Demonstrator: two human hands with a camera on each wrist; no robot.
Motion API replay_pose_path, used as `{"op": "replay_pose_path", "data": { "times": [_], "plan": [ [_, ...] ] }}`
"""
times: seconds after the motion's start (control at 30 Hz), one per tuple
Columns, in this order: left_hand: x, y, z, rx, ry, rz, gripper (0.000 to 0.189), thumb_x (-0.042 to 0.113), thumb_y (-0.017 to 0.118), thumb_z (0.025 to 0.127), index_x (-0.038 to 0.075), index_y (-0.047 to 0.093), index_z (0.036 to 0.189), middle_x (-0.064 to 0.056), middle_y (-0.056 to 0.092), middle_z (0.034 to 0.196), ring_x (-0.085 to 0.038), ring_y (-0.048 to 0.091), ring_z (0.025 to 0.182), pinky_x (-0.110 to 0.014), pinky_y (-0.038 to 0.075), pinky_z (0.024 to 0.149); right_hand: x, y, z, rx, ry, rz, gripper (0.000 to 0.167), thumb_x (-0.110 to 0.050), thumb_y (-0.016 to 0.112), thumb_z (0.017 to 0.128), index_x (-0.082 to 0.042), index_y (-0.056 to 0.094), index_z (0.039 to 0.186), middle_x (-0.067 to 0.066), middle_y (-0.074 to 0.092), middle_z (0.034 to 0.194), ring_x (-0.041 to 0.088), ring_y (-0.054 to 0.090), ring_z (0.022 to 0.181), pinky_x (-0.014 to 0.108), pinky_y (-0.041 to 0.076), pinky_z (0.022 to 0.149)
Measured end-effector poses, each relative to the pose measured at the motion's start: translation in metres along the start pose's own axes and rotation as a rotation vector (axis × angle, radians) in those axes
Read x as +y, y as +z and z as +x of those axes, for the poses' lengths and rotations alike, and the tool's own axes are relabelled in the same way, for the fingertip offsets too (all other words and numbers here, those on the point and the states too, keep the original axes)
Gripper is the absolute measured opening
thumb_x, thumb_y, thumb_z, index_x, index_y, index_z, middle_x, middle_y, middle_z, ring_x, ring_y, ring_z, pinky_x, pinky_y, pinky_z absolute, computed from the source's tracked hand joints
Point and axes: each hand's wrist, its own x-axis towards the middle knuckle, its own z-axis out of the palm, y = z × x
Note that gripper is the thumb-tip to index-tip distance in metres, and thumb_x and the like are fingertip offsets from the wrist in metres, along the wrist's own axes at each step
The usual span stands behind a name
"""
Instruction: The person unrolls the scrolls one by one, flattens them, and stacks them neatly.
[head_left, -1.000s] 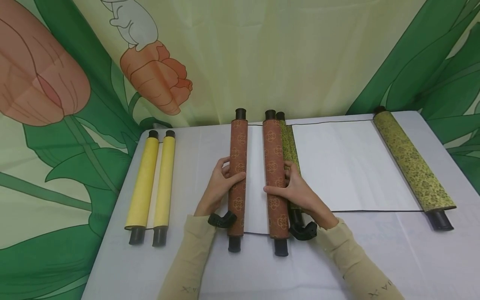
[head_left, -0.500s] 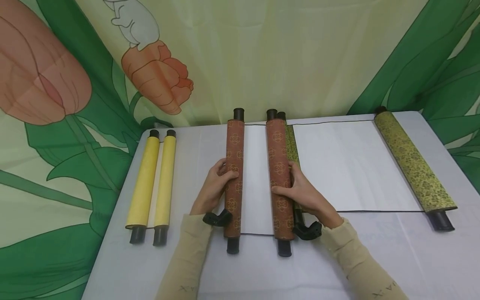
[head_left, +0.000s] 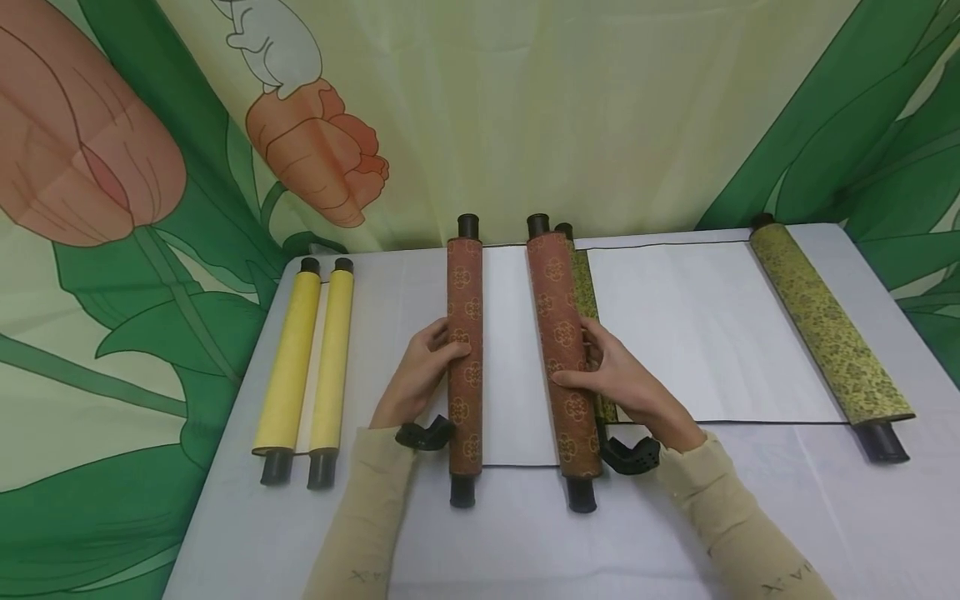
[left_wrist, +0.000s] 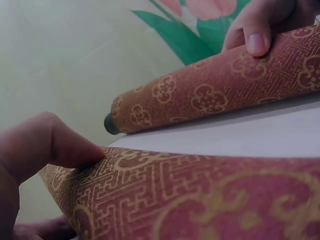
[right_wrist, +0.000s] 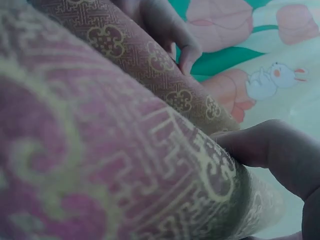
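Note:
A reddish-brown scroll with gold flower patterns and black end knobs lies partly unrolled, a strip of white paper (head_left: 513, 358) showing between its two rolls. My left hand (head_left: 420, 371) grips the left roll (head_left: 465, 400), thumb on top and fingers round its outer side. The right roll (head_left: 558, 317) is held the same way by my right hand (head_left: 626, 375); it tilts slightly, its near end further right. In the left wrist view the thumb (left_wrist: 75, 145) presses on the patterned cover. The right wrist view shows the other thumb (right_wrist: 265, 145) on its roll. Fingertips under both rolls are hidden.
Right of the hands lies an unrolled green-gold scroll (head_left: 825, 325), its white sheet (head_left: 697, 333) spread; its left roll (head_left: 585, 287) is partly covered by the red one. A yellow scroll (head_left: 288, 367) with two close rolls lies at the left of the white-covered table (head_left: 495, 550).
The two red rolls have moved apart, the left one leftward and the right one rightward, each with its hand. More white paper shows between them. The other scrolls stay put.

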Motion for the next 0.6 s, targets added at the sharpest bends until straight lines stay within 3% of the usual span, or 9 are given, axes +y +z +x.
{"op": "replay_pose_path", "data": {
  "times": [0.3, 0.53, 0.6],
  "plan": [
    [0.004, -0.005, -0.003, 0.017, -0.037, -0.006, 0.064, 0.008, 0.065, 0.087, 0.008, 0.037, 0.145, -0.013, 0.053, 0.14, -0.026, 0.055, 0.121, -0.039, 0.044, 0.103, 0.0, -0.009, -0.005, -0.016, 0.035, 0.007, 0.104, -0.017, 0.073, 0.088, -0.012, -0.004, 0.158, 0.028, 0.011, 0.161, 0.046, 0.016, 0.148, 0.065, 0.033, 0.109],
    [0.002, -0.011, -0.004, -0.054, -0.01, -0.061, 0.064, 0.007, 0.061, 0.089, 0.003, 0.034, 0.147, -0.016, 0.047, 0.144, -0.025, 0.049, 0.126, -0.042, 0.037, 0.111, -0.001, -0.014, -0.009, -0.052, 0.017, 0.016, 0.102, -0.015, 0.07, 0.089, -0.011, -0.006, 0.158, 0.028, 0.011, 0.161, 0.047, 0.017, 0.147, 0.065, 0.031, 0.109],
    [0.002, -0.012, -0.004, -0.065, -0.009, -0.069, 0.065, 0.006, 0.06, 0.088, 0.001, 0.033, 0.147, -0.017, 0.046, 0.145, -0.025, 0.048, 0.127, -0.043, 0.035, 0.113, 0.0, -0.015, -0.01, -0.06, 0.01, 0.024, 0.101, -0.013, 0.068, 0.09, -0.01, -0.007, 0.158, 0.027, 0.011, 0.161, 0.048, 0.021, 0.146, 0.061, 0.036, 0.107]
  ]
}}
